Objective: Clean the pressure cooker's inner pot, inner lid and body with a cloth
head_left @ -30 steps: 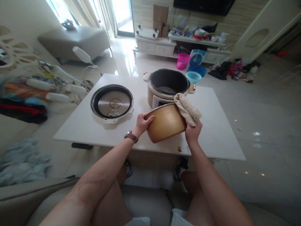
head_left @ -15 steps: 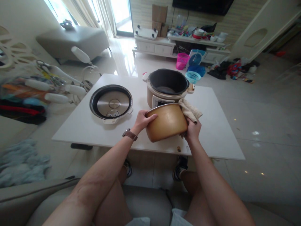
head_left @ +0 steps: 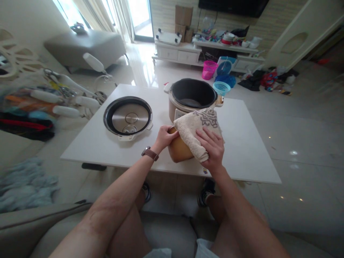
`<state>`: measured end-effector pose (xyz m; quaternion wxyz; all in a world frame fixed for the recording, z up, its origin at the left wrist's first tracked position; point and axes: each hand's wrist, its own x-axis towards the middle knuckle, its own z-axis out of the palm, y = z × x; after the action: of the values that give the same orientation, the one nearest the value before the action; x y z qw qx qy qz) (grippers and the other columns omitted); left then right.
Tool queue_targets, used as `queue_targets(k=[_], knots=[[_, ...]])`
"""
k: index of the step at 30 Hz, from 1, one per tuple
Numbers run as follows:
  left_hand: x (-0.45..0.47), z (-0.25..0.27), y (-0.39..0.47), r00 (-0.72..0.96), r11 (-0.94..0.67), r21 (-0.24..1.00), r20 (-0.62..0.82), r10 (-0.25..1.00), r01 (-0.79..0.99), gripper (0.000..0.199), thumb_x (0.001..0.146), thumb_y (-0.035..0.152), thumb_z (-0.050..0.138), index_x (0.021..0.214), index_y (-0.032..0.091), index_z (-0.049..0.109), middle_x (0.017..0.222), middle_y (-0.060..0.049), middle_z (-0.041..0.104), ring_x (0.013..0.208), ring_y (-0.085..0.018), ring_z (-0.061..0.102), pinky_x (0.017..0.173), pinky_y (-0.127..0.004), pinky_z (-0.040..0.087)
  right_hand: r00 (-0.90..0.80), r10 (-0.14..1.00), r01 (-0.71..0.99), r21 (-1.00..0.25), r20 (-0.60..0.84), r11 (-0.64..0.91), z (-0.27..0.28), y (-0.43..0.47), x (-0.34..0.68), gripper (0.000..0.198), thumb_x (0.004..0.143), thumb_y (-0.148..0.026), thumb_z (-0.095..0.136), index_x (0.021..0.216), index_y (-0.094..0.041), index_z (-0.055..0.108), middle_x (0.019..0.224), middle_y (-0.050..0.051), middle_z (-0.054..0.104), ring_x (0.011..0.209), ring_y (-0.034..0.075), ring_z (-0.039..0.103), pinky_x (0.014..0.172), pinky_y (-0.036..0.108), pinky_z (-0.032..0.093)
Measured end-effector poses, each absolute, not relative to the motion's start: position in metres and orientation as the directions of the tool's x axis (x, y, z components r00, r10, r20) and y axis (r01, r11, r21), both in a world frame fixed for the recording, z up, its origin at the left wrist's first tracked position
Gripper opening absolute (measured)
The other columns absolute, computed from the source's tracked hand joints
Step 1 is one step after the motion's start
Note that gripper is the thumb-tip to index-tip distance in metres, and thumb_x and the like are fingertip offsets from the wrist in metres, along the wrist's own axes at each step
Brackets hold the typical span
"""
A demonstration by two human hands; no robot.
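A golden-brown inner pot (head_left: 179, 149) is held tilted over the near edge of the white table. My left hand (head_left: 164, 138) grips its left rim, thumb on the outside. My right hand (head_left: 213, 147) presses a beige towel (head_left: 191, 130) with a grey pattern against the pot's outer side, fingers bent over the cloth. The towel hides much of the pot. Just behind stands the electric pressure cooker (head_left: 174, 104), uncovered, its dark inside showing. Left of it, the round lid (head_left: 131, 117) lies with its metal underside up.
The white table (head_left: 252, 154) has a small sticker (head_left: 205, 171) at its near edge. Beyond it are a pink basket (head_left: 209, 70), a light-blue basket (head_left: 221, 88) and a cluttered TV cabinet (head_left: 185, 55). A floor lamp (head_left: 67, 84) stands close on the left.
My right hand has come from the pot's right side round to its front, spreading the towel over the pot's outer wall. My left hand keeps its grip on the rim.
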<state>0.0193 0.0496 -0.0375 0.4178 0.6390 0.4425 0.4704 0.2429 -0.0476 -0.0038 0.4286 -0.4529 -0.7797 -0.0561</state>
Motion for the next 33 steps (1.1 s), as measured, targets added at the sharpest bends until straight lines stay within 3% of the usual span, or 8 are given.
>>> queue_targets(k=[4,8,12,16,19,26,33], knots=[[0.019,-0.043,0.049,0.146,-0.237,0.955,0.212,0.966,0.177,0.064,0.075,0.066,0.072,0.049,0.02,0.037,0.053,0.004,0.028,0.054,-0.007,0.023,0.049,-0.026,0.015,-0.127,0.655,0.731,-0.376,0.745,0.57,-0.005,-0.043,0.246,0.037,0.093,-0.033,0.061,0.128,-0.031,0.074,0.137,0.004,0.076,0.139,0.03,0.065,0.118,0.049,0.045],[0.018,-0.052,0.048,0.106,-0.23,0.961,0.216,0.971,0.153,0.065,0.074,0.069,0.071,0.048,0.02,0.036,0.052,0.005,0.027,0.054,-0.007,0.022,0.049,-0.026,0.014,0.142,0.686,0.671,-0.579,0.713,0.464,-0.02,-0.031,0.257,0.039,0.087,-0.03,0.065,0.125,-0.024,0.075,0.127,0.011,0.079,0.128,0.032,0.071,0.112,0.049,0.053],[0.014,-0.067,0.048,0.054,-0.251,0.96,0.246,0.968,0.126,0.068,0.07,0.075,0.069,0.048,0.021,0.034,0.052,0.005,0.025,0.055,-0.008,0.021,0.051,-0.027,0.016,0.447,0.697,0.481,-0.808,0.56,0.341,-0.037,-0.013,0.268,0.033,0.083,-0.033,0.071,0.112,-0.018,0.078,0.112,0.013,0.082,0.113,0.031,0.075,0.106,0.047,0.057],[0.01,-0.085,0.05,0.045,-0.265,0.959,0.261,0.964,0.104,0.072,0.068,0.083,0.065,0.049,0.021,0.034,0.052,0.005,0.026,0.056,-0.009,0.022,0.052,-0.027,0.017,0.578,0.739,0.239,-0.937,0.347,0.254,-0.047,0.0,0.276,0.036,0.079,-0.039,0.077,0.108,-0.017,0.078,0.111,0.01,0.082,0.11,0.029,0.075,0.108,0.05,0.056],[0.006,-0.092,0.053,0.074,-0.265,0.961,0.26,0.963,0.082,0.072,0.068,0.086,0.063,0.05,0.021,0.035,0.053,0.005,0.027,0.056,-0.009,0.023,0.052,-0.027,0.017,0.614,0.751,0.129,-0.97,0.242,0.207,-0.052,0.004,0.281,0.036,0.077,-0.037,0.079,0.106,-0.017,0.079,0.111,0.008,0.082,0.106,0.028,0.075,0.108,0.05,0.056],[0.005,-0.063,0.054,0.224,-0.25,0.959,0.216,0.95,0.133,0.06,0.078,0.072,0.065,0.059,0.018,0.049,0.059,0.003,0.035,0.059,-0.01,0.03,0.054,-0.026,0.021,0.648,0.74,0.072,-0.982,0.181,0.177,-0.061,0.006,0.288,0.037,0.076,-0.033,0.079,0.109,-0.018,0.08,0.11,0.006,0.082,0.107,0.027,0.074,0.103,0.046,0.058],[0.017,-0.041,0.047,0.165,-0.269,0.935,0.234,0.958,0.233,0.059,0.081,0.066,0.065,0.054,0.019,0.042,0.058,0.004,0.03,0.058,-0.009,0.026,0.053,-0.027,0.018,0.576,0.763,0.164,-0.955,0.295,0.246,-0.053,0.004,0.283,0.034,0.08,-0.037,0.076,0.108,-0.019,0.079,0.111,0.007,0.082,0.113,0.029,0.074,0.109,0.051,0.055]])
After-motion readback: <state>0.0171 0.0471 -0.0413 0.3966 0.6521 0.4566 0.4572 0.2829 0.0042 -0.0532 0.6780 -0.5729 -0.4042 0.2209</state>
